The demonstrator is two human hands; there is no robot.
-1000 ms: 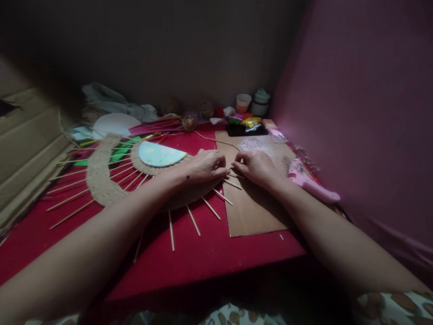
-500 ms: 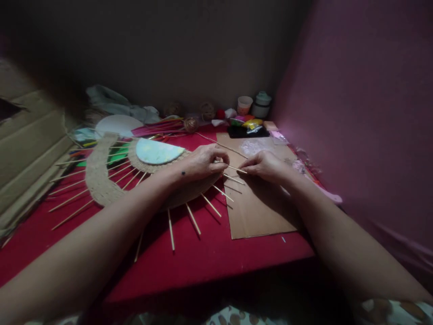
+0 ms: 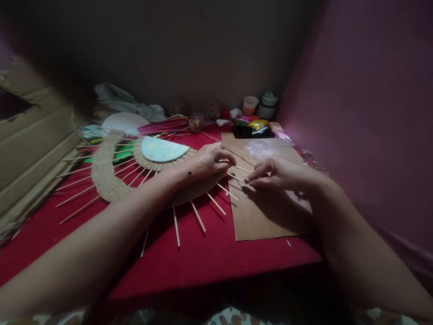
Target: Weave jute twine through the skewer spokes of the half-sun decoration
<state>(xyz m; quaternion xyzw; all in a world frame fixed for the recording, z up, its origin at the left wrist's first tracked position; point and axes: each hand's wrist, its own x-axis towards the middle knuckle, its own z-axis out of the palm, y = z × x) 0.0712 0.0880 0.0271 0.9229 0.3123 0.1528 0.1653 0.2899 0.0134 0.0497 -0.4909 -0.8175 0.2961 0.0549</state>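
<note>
while our left hand (image 3: 216,159) bends over the right rim of a tan, woven, fan-like piece (image 3: 104,171) with thin pale wooden sticks (image 3: 215,203) poking out all round, our right hand (image 3: 270,174) works just beside that rim, its thumb and forefinger pinched on a thin tan cord (image 3: 237,149) close to the end of one stick. the woven piece therefore lies under our left fingers and to the left of our right fingertips. our left thumb and forefinger curl together, but we cannot tell what they grip, since the fingers hide it. our left forearm covers much of the lower middle of the weave, and the dim light blurs the cord between our hands. a pale blue half-round pad (image 3: 164,150) rests on the weave. below our right hand a flat brown cardboard sheet (image 3: 257,221) gives us bare room, and the red tabletop (image 3: 216,271) runs on to its front edge; a pink wall (image 3: 372,113) bounds our right, a tan cardboard panel (image 3: 43,117) our left.
</note>
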